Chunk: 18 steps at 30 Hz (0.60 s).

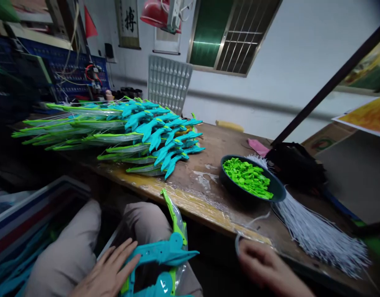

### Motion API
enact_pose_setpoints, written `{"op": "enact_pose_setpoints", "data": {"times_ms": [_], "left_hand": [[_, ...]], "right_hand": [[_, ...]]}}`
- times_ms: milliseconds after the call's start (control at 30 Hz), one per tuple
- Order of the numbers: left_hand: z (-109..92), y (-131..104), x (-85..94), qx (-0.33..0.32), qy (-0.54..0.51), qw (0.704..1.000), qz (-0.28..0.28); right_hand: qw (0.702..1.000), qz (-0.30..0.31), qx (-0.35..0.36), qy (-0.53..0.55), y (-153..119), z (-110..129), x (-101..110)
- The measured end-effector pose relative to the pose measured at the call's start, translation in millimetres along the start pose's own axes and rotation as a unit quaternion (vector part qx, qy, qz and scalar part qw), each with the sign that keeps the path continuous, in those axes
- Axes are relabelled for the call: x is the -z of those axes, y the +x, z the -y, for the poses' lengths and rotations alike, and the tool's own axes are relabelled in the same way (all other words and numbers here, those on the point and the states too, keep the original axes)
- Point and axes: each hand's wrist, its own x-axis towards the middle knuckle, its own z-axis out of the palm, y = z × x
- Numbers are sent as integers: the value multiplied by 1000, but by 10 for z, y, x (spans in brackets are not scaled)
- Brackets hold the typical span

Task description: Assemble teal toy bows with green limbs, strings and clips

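Note:
On my lap lies a blue and green plastic toy bow (160, 252) with a clear film along its green limb. My left hand (108, 268) rests on its blue frame, fingers stretched out nearly flat. Another blue part (163, 284) shows just below, partly cut off by the picture's edge. My right hand (259, 262) is closed at the table's front edge, slightly blurred. A looped white cord (237, 244) comes out from its fingertips. Right of the bowl, a thick bundle of white cords (320, 235) lies on the table.
Many blue and green toy bows (153, 132) are stacked on the wooden table (214, 142). A dark bowl (278, 192) holds small green parts (247, 177). A black bag (296, 165) lies at the right. A bin (38, 202) with blue parts stands beside my left leg.

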Motion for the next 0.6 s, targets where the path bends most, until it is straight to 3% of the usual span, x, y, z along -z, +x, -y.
{"op": "enact_pose_setpoints", "data": {"times_ms": [67, 100, 133, 200, 233, 300, 400, 433, 467, 500, 567, 600], "left_hand": [[-150, 101, 169, 26, -205, 978, 11], [-247, 183, 238, 54, -326, 943, 30], [-352, 279, 294, 85, -450, 887, 52], [-545, 466, 376, 126, -655, 744, 52], [-617, 537, 410, 133, -722, 678, 34], [-689, 605, 478, 127, -799, 587, -2], [-619, 532, 595, 99, -850, 516, -26], [-558, 480, 634, 94, -855, 510, -28], [-484, 423, 669, 94, -846, 524, -40], [-399, 365, 699, 100, -816, 566, -67], [-205, 254, 739, 137, -656, 715, -199], [-102, 207, 746, 161, -517, 790, -287]], "right_hand": [[984, 109, 121, 72, -18, 392, -537], [965, 167, 174, 108, 8, 543, -786], [934, 245, 214, 148, 52, 654, -1006], [897, 343, 192, 201, 171, 751, -1333], [889, 370, 166, 213, 228, 749, -1436], [888, 388, 117, 215, 301, 699, -1538], [883, 404, 90, 221, 295, 647, -1511], [879, 410, 95, 224, 280, 651, -1472], [876, 414, 101, 223, 267, 659, -1423], [878, 412, 106, 217, 263, 664, -1366], [907, 363, 115, 179, 288, 635, -1247], [933, 305, 110, 153, 315, 592, -1190]]}}
